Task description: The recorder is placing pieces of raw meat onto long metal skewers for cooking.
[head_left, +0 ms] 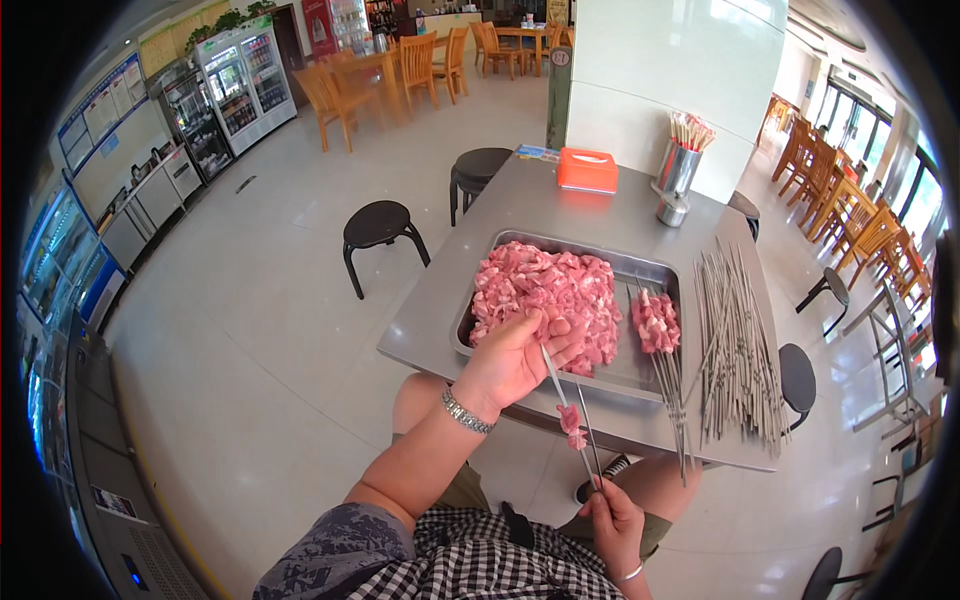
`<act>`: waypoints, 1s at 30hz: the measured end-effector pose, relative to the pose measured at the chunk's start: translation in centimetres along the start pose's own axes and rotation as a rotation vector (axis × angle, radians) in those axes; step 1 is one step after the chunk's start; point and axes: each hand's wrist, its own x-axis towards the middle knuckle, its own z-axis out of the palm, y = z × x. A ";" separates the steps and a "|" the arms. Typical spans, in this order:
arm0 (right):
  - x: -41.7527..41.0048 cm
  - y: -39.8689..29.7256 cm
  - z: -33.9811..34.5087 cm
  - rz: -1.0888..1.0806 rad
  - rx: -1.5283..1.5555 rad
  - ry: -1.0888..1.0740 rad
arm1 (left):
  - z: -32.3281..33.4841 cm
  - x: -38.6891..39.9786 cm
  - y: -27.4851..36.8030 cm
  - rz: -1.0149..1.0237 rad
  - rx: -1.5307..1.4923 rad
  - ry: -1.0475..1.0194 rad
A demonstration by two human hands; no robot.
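Note:
My left hand (517, 352), with a metal watch on its wrist, is palm up at the near edge of a pile of raw cut meat (547, 285) in a metal tray (630, 386). Its fingers are bent; whether meat lies between them cannot be told. My right hand (615, 517) holds the lower ends of two metal skewers over my lap. One skewer (556, 381) carries a few meat pieces (571, 426), and its tip reaches my left palm; the other (587, 409) looks bare. Several loaded skewers (656, 322) lie at the tray's right side, their handles over its rim.
Many bare metal skewers (735, 352) lie on the steel table (442, 300) right of the tray. Behind stand an orange tissue box (587, 171), a metal cup of wooden sticks (679, 169) and a small metal pot (673, 210). A pillar (667, 75) and black stools (376, 223) are around the table.

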 end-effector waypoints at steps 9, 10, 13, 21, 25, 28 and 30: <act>-0.4 0.1 -0.5 -0.020 -0.098 0.010 | 0.3 -0.6 -0.8 0.089 -0.038 0.014; -0.4 0.0 -0.6 -0.020 -0.104 0.015 | 0.3 -0.6 -0.8 0.089 -0.037 0.014; -0.3 -0.5 -0.5 -0.036 -0.118 0.011 | 0.8 -0.9 -1.1 0.099 0.020 0.017; -0.9 0.9 0.0 -0.011 -0.045 0.008 | 1.9 -1.3 -2.3 0.181 0.119 0.089; -0.9 0.6 0.2 -0.008 -0.033 0.006 | 1.9 -1.5 -2.9 0.199 0.148 0.072; -0.9 1.3 0.1 0.004 -0.007 0.036 | 1.9 -1.4 -3.0 0.197 0.202 0.069; -0.9 1.4 -0.1 0.012 0.003 0.031 | 1.5 -1.4 -2.9 0.200 0.329 0.001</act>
